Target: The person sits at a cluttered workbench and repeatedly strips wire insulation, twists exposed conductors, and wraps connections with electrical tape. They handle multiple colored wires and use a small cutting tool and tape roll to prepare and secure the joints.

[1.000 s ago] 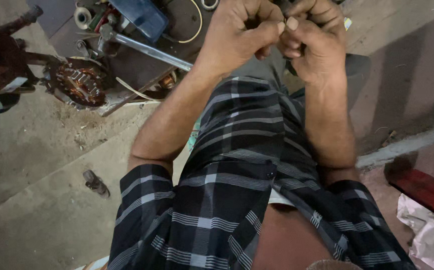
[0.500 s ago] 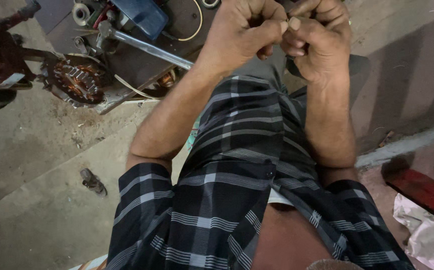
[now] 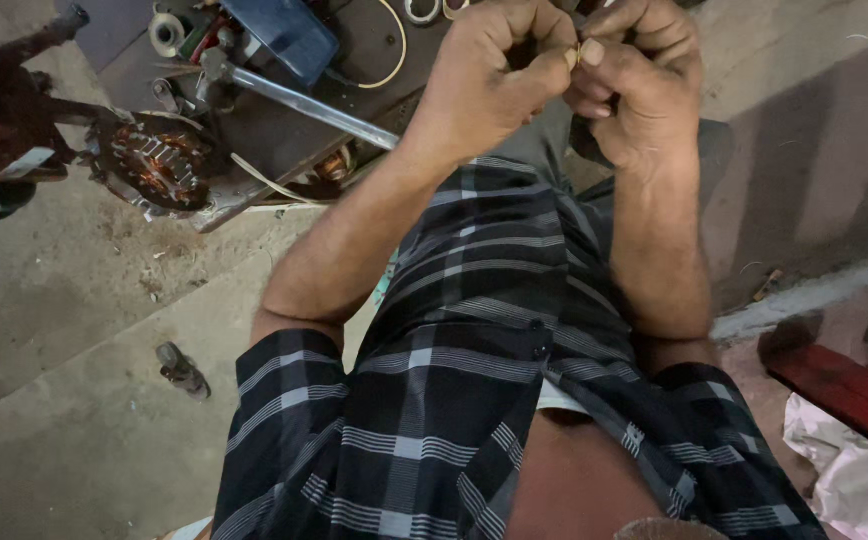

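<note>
Left hand (image 3: pixel 499 85) and right hand (image 3: pixel 634 85) raised together, fingertips pinching a tiny pale piece (image 3: pixel 576 55) between them (barely visible). Risk, I judge: grip slips, piece drops onto floor clutter near motor stator (image 3: pixel 159 165).

Two hands are raised at twelve o'clock, the left hand (image 3: pixel 499 85) and the right hand (image 3: pixel 639 85), their fingers (image 3: pixel 594 52) pinched together on one tiny pale object (image 3: pixel 575 57). One motor stator with copper windings (image 3: pixel 159 165) lies at ten o'clock. One long metal wrench (image 3: pixel 299 97) lies at eleven o'clock beside one blue box (image 3: pixel 279 35). One small dark metal part (image 3: pixel 182 370) sits on the floor at eight o'clock. One red bar (image 3: pixel 839 395) runs at four o'clock.
</note>
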